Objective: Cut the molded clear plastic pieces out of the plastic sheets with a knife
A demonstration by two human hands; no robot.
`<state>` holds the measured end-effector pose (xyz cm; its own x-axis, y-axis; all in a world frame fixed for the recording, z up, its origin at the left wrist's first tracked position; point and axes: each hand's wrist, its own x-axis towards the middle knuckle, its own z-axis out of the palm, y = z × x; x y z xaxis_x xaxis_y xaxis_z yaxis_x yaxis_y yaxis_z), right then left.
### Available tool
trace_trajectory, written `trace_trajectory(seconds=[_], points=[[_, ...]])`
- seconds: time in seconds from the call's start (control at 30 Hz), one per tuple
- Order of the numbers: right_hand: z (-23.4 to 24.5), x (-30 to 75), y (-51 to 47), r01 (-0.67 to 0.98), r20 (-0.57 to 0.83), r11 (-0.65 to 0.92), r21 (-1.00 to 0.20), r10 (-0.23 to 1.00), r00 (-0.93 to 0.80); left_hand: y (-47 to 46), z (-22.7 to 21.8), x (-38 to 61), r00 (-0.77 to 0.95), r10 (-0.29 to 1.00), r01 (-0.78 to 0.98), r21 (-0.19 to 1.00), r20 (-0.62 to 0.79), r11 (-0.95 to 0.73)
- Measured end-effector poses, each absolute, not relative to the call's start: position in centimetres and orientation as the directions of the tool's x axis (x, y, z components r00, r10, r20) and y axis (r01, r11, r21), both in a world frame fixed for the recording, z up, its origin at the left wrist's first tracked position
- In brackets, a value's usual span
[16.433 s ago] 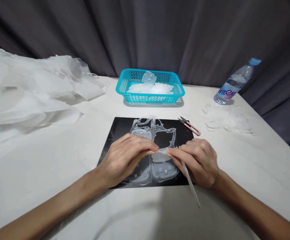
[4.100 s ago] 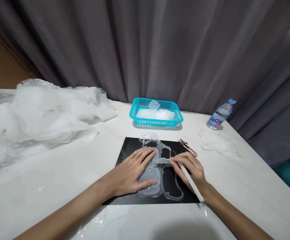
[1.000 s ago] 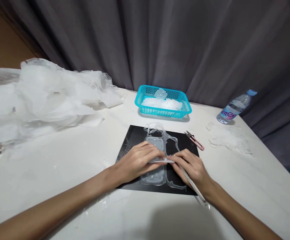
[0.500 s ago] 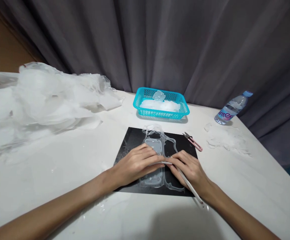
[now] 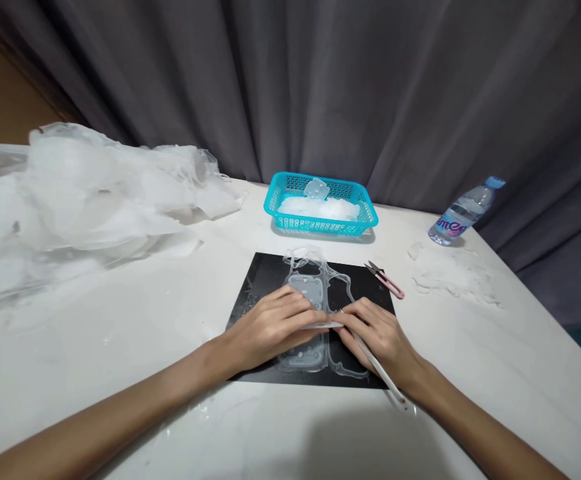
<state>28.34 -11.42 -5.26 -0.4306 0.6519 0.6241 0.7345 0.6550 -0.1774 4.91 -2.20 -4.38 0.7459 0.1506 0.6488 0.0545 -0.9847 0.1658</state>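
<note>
A translucent moulded sheet with panel shapes lies on a black mat in the middle of the white table. My left hand rests on the sheet's left panel, fingers curled and pressing a small clear piece against it. My right hand meets it from the right, pinching the same clear piece, with a thin white stick-like tool lying in its grip and trailing back over my wrist.
A turquoise basket holding clear pieces stands behind the mat. Pink snips lie at the mat's right corner. A water bottle and clear scraps are at the right. A big heap of translucent sheets fills the left.
Both hands have stayed together over the sheet's middle. Compared with four seconds ago, the left hand's flat fingers have curled and the right hand has closed in to meet it.
</note>
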Motion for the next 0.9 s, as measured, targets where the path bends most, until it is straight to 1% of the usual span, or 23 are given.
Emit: trace_trajectory(seconds=[0.27,0.7,0.9], points=[[-5.74,28.37,-11.35,0.734,0.624,0.653,-0.186,0.656,-0.426,-2.26,-4.71,4.82,0.765,0.157,0.04,0.197,0.624,-0.98],[-5.56,28.41,-11.36,0.733,0.624,0.655,-0.183,0.653,-0.428,-2.19,-4.26,4.59,0.794,0.128,0.012,0.195,0.594,-0.981],[-5.56,28.44,-11.32,0.731,0.625,0.657,-0.181,0.651,-0.431,-2.14,-4.23,4.58,0.799,0.137,0.017,0.205,0.585,-0.979]])
